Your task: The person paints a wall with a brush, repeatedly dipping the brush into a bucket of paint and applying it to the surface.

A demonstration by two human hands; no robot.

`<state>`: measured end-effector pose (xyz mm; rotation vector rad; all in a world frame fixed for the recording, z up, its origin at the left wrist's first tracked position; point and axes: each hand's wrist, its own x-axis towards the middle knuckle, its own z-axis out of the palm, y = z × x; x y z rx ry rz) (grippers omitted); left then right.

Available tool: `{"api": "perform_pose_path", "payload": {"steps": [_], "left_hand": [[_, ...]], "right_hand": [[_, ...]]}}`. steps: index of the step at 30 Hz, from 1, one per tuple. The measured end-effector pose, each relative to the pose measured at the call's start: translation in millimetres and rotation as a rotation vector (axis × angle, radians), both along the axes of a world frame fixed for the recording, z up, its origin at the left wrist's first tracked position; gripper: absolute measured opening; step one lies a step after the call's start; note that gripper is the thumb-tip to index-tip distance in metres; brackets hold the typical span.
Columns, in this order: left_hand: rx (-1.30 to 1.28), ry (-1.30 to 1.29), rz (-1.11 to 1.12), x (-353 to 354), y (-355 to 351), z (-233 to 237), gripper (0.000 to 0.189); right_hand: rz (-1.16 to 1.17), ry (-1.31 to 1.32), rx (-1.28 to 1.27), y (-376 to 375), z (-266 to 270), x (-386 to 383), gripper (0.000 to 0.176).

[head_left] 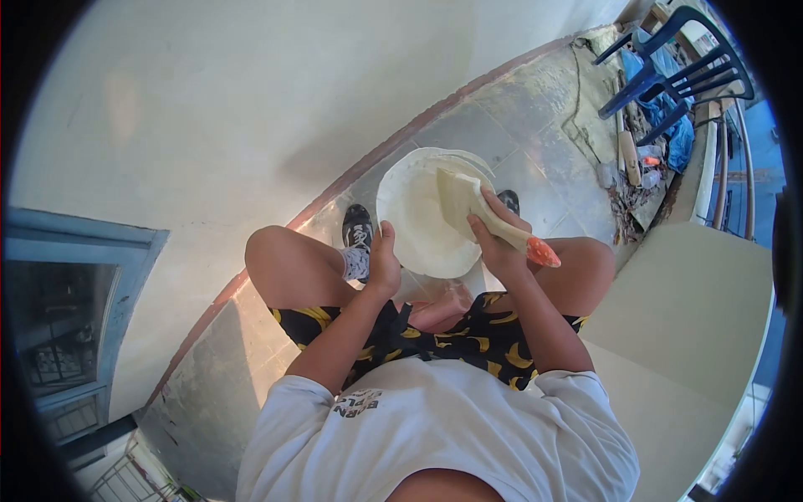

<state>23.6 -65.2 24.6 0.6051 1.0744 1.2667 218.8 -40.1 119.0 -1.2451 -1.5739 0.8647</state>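
Note:
A shallow, round, off-white bowl-like piece (pixel 408 211) is in front of me between my knees, with a thin, uneven rim that looks split at the upper right. My left hand (pixel 385 263) grips its near left edge, thumb up along the rim. Wrapped in my right hand (pixel 501 241) is a cream-coloured piece (pixel 457 199) with a broad, flared, flat-sided end and a narrow neck. Its flared end overlaps the bowl's inside. The narrow end, past my wrist, carries a red-orange tip (pixel 543 253).
A tiled floor (pixel 510 125) runs along a pale wall (pixel 251 92). At the upper right stands a blue plastic chair (pixel 677 75) beside blue sheeting and scattered debris. A low pale partition (pixel 677 309) is at my right, and a blue-framed window (pixel 71 309) is at left.

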Motion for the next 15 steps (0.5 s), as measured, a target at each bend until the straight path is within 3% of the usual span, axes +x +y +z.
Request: {"api": "perform_pose_path", "payload": {"steps": [3,6,10,12,15], "left_hand": [[-0.055,-0.077,0.013,5.3,10.9,7.6,0.059],[-0.065,-0.13,0.023,6.4,33.3,15.8,0.058],[-0.069,-0.098,-0.032,1.4,51.2,15.7,0.064],[-0.085,-0.101,-0.051,-2.2,59.6,16.1,0.064],[-0.038,-0.104,-0.067,-2.4,78.1,32.4,0.064]], "right_hand": [[0.008,0.021,-0.124,9.0,1.1,8.2,0.043],[-0.038,0.027,0.058,22.7,-1.3,7.2,0.046],[-0.106,0.052,0.025,41.6,6.7,3.7,0.046],[0.004,-0.088,-0.082,50.2,14.2,5.1,0.045],[-0.074,-0.043,0.128,62.7,9.6,2.6,0.045]]}}
